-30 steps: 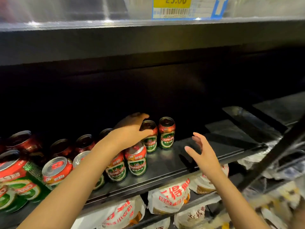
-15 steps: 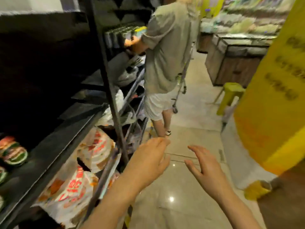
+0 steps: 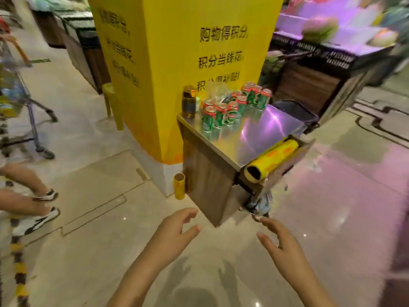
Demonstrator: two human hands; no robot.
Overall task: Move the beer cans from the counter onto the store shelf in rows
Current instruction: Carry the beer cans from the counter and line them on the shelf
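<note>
Several green and red beer cans stand upright in a cluster on the steel-topped counter, against the yellow pillar. My left hand and my right hand hang over the floor in front of the counter, well short of the cans. Both hands are empty with loosely spread fingers. The store shelf is out of view.
A dark bottle stands at the counter's left corner. A yellow film roll lies in a holder at the counter's near end. A small yellow tube stands on the floor by the yellow pillar. A person's legs and a trolley are at left.
The view has swung from the shelf with cans, past the aisle, to the counter. My left hand has left the cans on the shelf; both hands now hang empty over the floor.
</note>
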